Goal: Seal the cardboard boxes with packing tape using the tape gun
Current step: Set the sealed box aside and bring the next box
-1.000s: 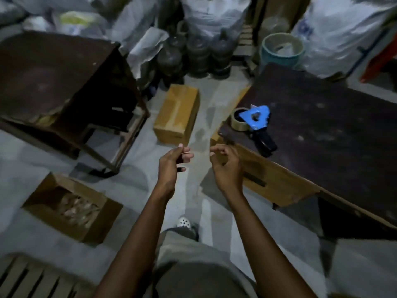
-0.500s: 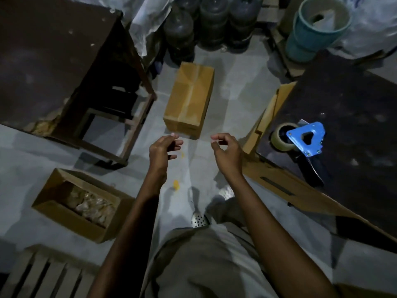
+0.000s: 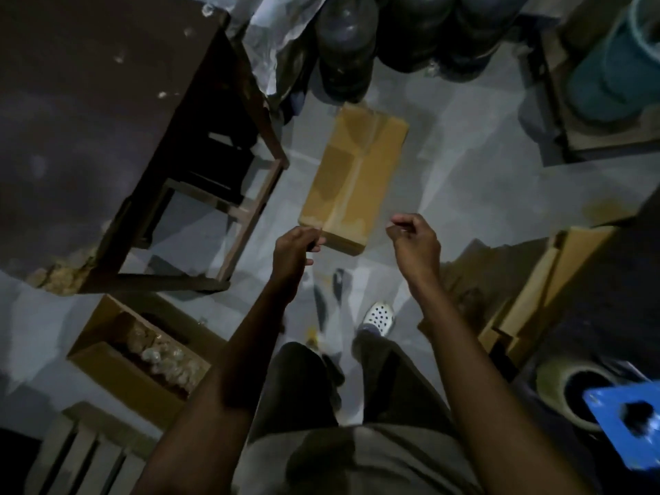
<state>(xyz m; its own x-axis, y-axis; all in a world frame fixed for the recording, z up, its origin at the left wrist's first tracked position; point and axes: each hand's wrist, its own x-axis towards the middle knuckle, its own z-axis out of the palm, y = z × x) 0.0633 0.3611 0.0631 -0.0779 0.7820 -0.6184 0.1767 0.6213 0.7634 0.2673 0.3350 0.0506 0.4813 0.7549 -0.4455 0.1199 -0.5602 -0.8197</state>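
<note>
Brown, one closed box [image 3: 353, 180] with a pale seam strip; one open box [image 3: 135, 355]; left hand [image 3: 293, 250] and right hand [image 3: 416, 244] curled, contents unclear.

The closed rectangular cardboard box [image 3: 353, 176] is tan, with a paler band of tape down its middle and darker brown patches on either side. The open cardboard box [image 3: 107, 362] is a duller brown, its contents pale yellowish-white. The flat metal plate of the tape gun [image 3: 625, 423] is bright blue (the strongest colour here), and the roll of packing tape [image 3: 550, 387] a murky yellow. The perforated slip-on shoe [image 3: 379, 315] is white, dotted with dark holes. The plastic bucket [image 3: 614, 76] is teal, the concrete floor [image 3: 464, 194] bluish grey, and the wooden table [image 3: 89, 101] dark brown with pale flecks.
</note>
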